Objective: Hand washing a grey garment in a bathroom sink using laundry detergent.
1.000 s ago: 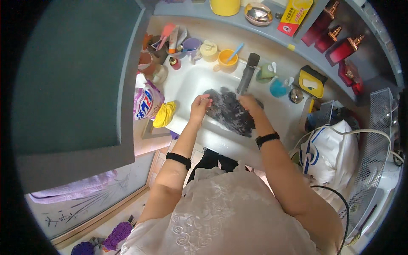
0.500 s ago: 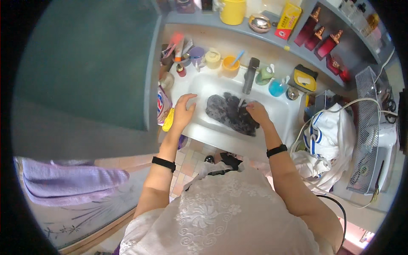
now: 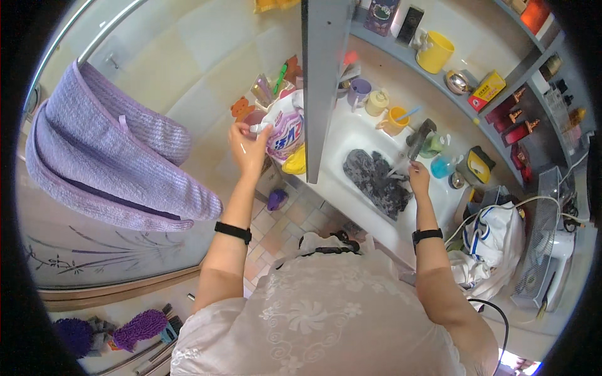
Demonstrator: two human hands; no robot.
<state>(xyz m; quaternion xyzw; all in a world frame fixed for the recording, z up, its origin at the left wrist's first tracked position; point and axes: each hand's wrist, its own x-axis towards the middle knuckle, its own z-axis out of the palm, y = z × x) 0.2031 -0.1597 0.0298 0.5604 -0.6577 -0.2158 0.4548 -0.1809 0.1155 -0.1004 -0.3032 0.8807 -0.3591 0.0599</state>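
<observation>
The person's two bare hands are well apart, one on each side of the open grey cabinet door. The left hand has its thumb and fingers at the white plastic cap of a purple-and-white detergent pouch (whether they are clamped on it cannot be told), with a bright yellow cloth just below the pouch. The right hand, its fingers curled, is near the dark grey tap; its grip cannot be told. A soaked dark grey cloth lies spread in the white glossy sink, just beside that hand.
</observation>
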